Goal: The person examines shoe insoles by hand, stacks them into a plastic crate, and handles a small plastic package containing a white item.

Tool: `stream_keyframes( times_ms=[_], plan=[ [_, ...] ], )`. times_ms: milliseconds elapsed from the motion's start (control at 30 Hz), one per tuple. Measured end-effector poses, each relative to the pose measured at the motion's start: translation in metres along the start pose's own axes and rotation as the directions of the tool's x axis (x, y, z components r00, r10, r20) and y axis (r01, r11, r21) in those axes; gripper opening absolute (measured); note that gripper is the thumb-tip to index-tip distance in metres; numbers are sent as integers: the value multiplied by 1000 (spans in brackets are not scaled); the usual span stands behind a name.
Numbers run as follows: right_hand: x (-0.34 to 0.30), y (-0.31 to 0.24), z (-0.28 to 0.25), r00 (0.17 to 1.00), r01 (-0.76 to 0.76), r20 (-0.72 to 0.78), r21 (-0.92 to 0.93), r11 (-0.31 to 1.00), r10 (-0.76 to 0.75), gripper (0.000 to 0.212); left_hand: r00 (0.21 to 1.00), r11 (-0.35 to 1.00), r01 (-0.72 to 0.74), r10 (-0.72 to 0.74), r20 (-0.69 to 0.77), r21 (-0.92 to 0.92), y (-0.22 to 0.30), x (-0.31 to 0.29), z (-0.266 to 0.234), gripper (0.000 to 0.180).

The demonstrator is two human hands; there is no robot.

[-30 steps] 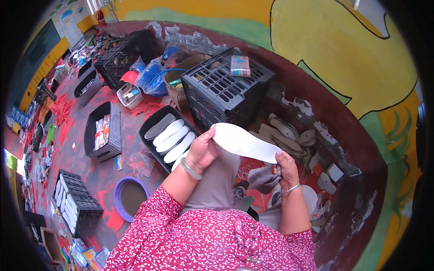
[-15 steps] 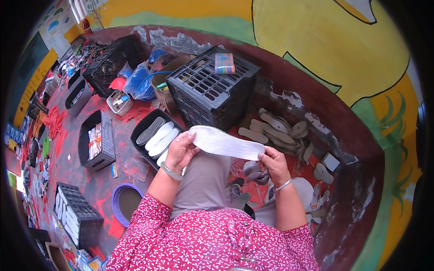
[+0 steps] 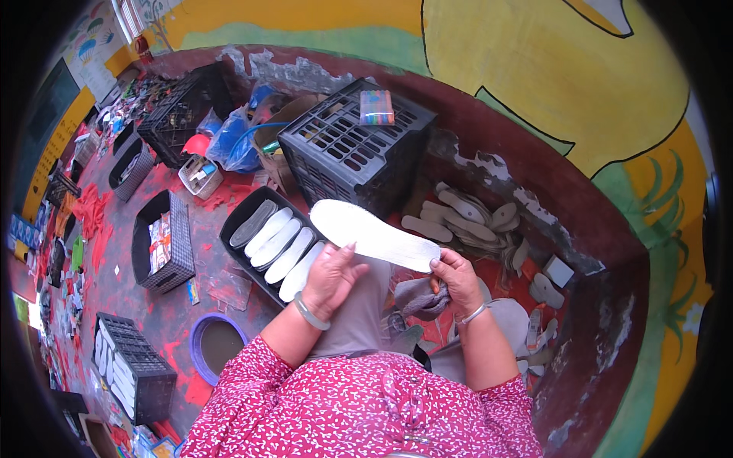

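Note:
A white shoe insole [image 3: 374, 235] is held up over my lap, its broad end to the left. My right hand [image 3: 458, 281] pinches its right end between thumb and fingers. A grey cloth [image 3: 420, 298] hangs beneath that hand, seemingly held by its lower fingers. Below the insole's left part is my left hand [image 3: 334, 281], fingers apart and gripping nothing; whether its thumb touches the edge I cannot tell. Beside it stands a black bin [image 3: 231, 229] with a row of white insoles [image 3: 286, 256] and a grey insole [image 3: 253, 223] at the far end.
A black crate [image 3: 328, 156] topped by a pack of coloured pens [image 3: 376, 108] stands ahead. Grey soles [image 3: 466, 221] lie piled by the wall at right. A purple basin [image 3: 200, 355], a checked basket [image 3: 178, 252] and a crate of insoles [image 3: 145, 382] are on the left.
My left hand has let go of the insole's left end and moved down and slightly right. The insole is tilted more, its face brighter. More of the grey cloth shows below my right hand.

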State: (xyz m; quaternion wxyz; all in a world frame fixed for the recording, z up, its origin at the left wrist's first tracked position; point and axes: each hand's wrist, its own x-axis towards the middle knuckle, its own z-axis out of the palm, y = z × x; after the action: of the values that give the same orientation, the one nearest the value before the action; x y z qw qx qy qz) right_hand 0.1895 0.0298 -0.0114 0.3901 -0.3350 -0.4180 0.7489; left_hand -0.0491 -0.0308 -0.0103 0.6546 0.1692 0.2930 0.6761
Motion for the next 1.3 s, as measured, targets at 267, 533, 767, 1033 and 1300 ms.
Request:
stream_keyframes(
  times_ms=[267, 533, 767, 1033, 1300],
  plan=[
    [-4, -21, -20, 996, 67, -64, 14, 998, -66, 19, 996, 994, -79, 76, 36, 70, -5, 5, 10, 22],
    [-15, -31, 1, 931, 354, -94, 461, 814, -352, 34, 988, 947, 67, -106, 109, 315, -41, 1, 15, 29],
    [-17, -6, 23, 780, 473, 251, -836, 277, -574, 50, 983, 973, 111, -138, 122, 202, -61, -5, 42, 27],
    [-23, -5, 23, 933, 359, 202, -597, 717, -299, 64, 988, 966, -142, 126, 88, 214, -52, 13, 41, 24],
    [-19, 8, 20, 875, 378, 59, -703, 603, -481, 50, 983, 838, -73, -33, 183, 542, -56, 8, 35, 23]
  ],
)
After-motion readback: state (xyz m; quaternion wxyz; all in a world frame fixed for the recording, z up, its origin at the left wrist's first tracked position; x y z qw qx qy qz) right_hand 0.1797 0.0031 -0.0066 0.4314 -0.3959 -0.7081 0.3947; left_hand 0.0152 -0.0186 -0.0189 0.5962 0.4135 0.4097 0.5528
